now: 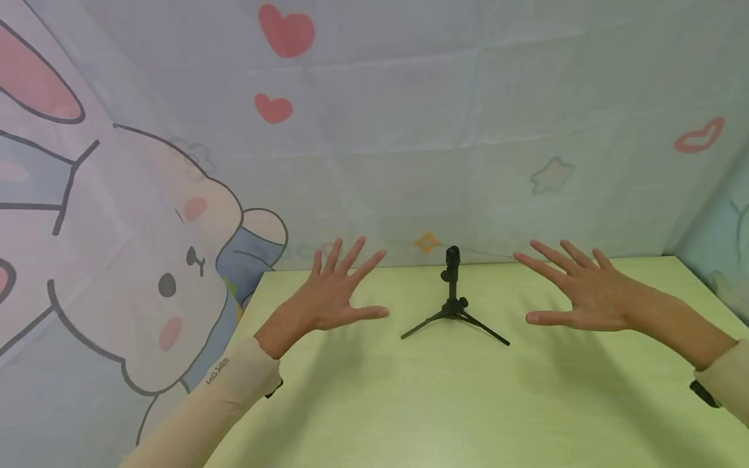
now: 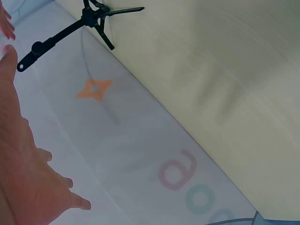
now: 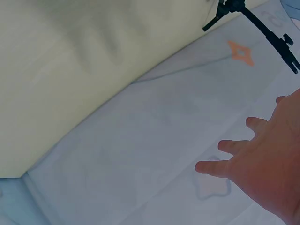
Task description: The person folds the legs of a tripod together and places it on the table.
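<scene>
A small black tripod stand stands upright toward the back of the table, its legs spread. To its left my left hand is held over the table, fingers straight and spread, thumb pointing toward the stand. My right hand mirrors it on the other side, fingers also spread and holding nothing. Both hands are apart from the stand and cast shadows on the tabletop. In the left wrist view the stand shows at the top, beyond the left thumb; the right wrist view has it at the upper right.
The pale yellow-green table ends at a hanging cloth backdrop printed with hearts, a star and a large rabbit. More printed cloth hangs at the right side. Dark straps show at both cuffs.
</scene>
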Demonstrator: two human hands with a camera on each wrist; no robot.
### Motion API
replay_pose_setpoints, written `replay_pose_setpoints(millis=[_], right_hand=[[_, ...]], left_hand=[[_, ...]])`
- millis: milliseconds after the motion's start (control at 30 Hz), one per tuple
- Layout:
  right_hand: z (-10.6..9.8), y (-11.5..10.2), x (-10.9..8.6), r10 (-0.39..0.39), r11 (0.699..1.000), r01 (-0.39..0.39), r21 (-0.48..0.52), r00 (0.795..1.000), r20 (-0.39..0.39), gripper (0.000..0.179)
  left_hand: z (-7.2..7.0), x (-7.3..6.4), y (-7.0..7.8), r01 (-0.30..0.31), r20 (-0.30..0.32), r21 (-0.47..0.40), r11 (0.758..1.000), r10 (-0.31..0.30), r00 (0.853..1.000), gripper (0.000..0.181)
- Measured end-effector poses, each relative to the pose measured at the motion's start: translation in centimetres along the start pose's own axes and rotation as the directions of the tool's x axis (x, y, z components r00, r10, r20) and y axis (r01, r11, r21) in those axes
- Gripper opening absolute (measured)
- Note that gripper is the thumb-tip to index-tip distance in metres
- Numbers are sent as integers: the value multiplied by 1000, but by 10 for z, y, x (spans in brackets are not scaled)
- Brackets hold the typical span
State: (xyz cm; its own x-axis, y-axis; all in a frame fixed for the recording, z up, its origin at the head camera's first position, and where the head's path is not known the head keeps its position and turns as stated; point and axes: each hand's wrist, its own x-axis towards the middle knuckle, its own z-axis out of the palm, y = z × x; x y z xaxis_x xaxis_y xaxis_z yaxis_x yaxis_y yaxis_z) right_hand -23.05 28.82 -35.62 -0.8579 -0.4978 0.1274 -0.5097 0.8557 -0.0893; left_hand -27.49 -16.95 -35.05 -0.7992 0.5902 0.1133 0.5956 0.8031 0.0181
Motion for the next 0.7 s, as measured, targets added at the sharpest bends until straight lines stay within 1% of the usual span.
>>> replay_pose_setpoints(millis=[267, 400, 567, 700], right_hand=[[-7, -3, 8, -6, 1000, 6, -4, 1000, -11, 100], [-8, -6, 12, -2, 1000, 3, 29, 1000, -23, 98], [-5, -9, 19, 3, 991, 4, 135, 999, -53, 96], [1, -10, 24, 26, 966, -9, 259, 998, -65, 95]], left_hand=[[-8, 7, 2, -3, -34, -30, 1000, 2, 999, 96], [-10, 12, 3, -11, -62, -37, 999, 8, 998, 96], [-11, 18, 7, -26, -119, -72, 997, 18, 993, 96], [-9, 24, 11, -51, -169, -138, 989, 27, 985, 95]])
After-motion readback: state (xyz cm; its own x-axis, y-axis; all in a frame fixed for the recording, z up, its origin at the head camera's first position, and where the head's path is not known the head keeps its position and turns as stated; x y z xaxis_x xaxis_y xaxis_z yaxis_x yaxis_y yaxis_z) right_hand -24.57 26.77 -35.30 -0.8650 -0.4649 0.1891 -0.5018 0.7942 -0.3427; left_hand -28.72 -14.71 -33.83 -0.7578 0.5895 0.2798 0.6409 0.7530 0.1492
